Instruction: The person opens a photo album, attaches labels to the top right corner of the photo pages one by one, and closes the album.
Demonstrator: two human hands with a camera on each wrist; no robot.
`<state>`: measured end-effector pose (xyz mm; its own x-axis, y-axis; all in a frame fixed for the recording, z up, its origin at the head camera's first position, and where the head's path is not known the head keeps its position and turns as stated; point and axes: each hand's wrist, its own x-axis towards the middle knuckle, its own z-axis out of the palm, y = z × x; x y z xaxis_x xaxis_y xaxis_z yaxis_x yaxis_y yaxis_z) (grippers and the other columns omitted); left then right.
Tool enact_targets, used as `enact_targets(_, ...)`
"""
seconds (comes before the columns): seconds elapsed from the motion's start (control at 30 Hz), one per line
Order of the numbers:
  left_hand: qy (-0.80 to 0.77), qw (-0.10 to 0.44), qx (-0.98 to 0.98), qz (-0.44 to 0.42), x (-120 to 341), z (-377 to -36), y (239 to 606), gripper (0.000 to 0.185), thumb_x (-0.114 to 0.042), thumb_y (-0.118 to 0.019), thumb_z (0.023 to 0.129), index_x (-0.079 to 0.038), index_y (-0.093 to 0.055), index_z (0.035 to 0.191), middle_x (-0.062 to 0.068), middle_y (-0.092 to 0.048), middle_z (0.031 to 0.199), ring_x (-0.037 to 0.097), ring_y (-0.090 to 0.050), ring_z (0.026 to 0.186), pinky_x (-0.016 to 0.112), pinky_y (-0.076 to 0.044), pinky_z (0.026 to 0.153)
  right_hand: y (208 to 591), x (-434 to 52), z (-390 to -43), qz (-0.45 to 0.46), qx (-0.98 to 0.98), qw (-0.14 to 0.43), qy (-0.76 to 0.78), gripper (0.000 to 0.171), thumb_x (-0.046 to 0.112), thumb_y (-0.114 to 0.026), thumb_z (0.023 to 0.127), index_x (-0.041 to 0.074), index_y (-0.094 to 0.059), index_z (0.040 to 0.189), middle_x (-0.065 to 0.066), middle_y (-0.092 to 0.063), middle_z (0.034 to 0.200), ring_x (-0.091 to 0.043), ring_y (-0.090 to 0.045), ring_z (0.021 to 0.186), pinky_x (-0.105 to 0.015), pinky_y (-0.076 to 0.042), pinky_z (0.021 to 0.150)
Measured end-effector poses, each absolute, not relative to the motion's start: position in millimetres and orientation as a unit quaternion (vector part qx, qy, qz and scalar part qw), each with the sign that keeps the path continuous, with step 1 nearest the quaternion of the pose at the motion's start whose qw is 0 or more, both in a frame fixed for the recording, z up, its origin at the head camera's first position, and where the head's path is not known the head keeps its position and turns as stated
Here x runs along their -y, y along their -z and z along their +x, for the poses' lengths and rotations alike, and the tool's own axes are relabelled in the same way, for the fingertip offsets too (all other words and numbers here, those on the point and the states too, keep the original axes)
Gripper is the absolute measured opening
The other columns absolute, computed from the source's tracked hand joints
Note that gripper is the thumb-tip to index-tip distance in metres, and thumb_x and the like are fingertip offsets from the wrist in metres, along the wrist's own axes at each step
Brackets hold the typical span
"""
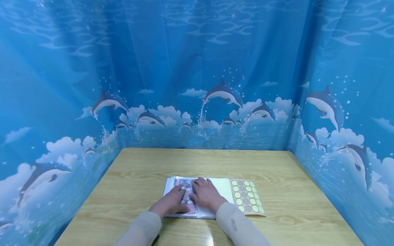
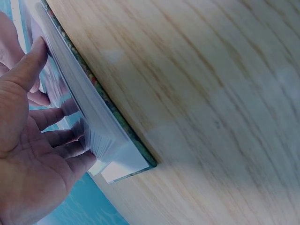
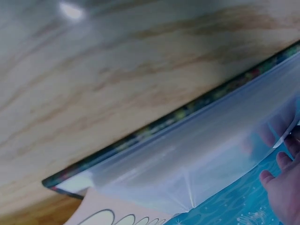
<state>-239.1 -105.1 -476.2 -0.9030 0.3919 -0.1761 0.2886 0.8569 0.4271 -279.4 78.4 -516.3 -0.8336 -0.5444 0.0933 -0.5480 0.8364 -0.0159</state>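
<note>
An album [image 1: 222, 187] of clear-sleeved pages lies open on the table, with a printed picture [image 1: 191, 208] on its left page. My left hand [image 1: 172, 201] rests on that page, thumb and fingers spread over the picture. The right hand [image 1: 207, 195] lies flat near the album's middle, its fingertips at the picture's right edge. In the left wrist view, the left hand [image 2: 33, 154] has extended fingers against the sleeve above a thick stack of pages [image 2: 89, 93]. Fingers of the right hand [image 3: 283, 192] touch the glossy sleeve [image 3: 187, 154] in the right wrist view.
A sheet of round yellow stickers [image 1: 246, 196] sticks out from the album's right side, with some circles brown. The wood-grain table [image 1: 132, 171] is bordered by a blue dolphin-print curtain [image 1: 172, 85] on its back and sides.
</note>
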Motion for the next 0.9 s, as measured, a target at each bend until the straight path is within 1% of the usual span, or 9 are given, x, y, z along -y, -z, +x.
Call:
enact_targets(0.23,-0.206,0.128,-0.953,0.181,106,-238,477,0.078,-0.038,-0.078,0.084,0.008,-0.048,0.140,0.032,-0.033,0.151,0.045,-0.031,0.141,0.055,-0.028,0.115,515,-76,-279,0.288,0.956,0.046,-0.016,0.063,0.052,-0.045,0.101,0.008,-0.048,0.145,-0.010,-0.049,0.146,-0.030,-0.040,0.139,-0.055,-0.031,0.113)
enact_targets(0.37,-0.207,0.117,-0.951,0.196,108,-238,478,0.078,-0.036,-0.079,0.084,0.010,-0.048,0.139,0.034,-0.035,0.149,0.047,-0.032,0.140,0.055,-0.029,0.115,511,-77,-276,0.284,0.958,0.033,-0.016,0.063,0.052,-0.045,0.101,0.009,-0.047,0.147,-0.009,-0.047,0.148,-0.029,-0.038,0.140,-0.055,-0.030,0.114)
enact_targets(0.67,-0.207,0.134,-0.954,0.170,106,-238,477,0.078,-0.039,-0.077,0.085,0.005,-0.047,0.142,0.030,-0.032,0.152,0.045,-0.029,0.142,0.055,-0.027,0.115,500,-78,-272,0.284,0.959,0.012,-0.004,0.060,0.050,-0.045,0.101,0.011,-0.047,0.147,-0.008,-0.046,0.150,-0.030,-0.037,0.141,-0.055,-0.029,0.114)
enact_targets(0.9,-0.206,0.132,-0.954,0.172,106,-240,478,0.078,-0.038,-0.078,0.085,0.006,-0.048,0.142,0.030,-0.034,0.151,0.044,-0.030,0.141,0.054,-0.028,0.115,501,-79,-271,0.278,0.961,0.004,-0.009,0.059,0.050,-0.046,0.101,0.012,-0.048,0.147,-0.007,-0.045,0.150,-0.029,-0.036,0.141,-0.054,-0.028,0.115)
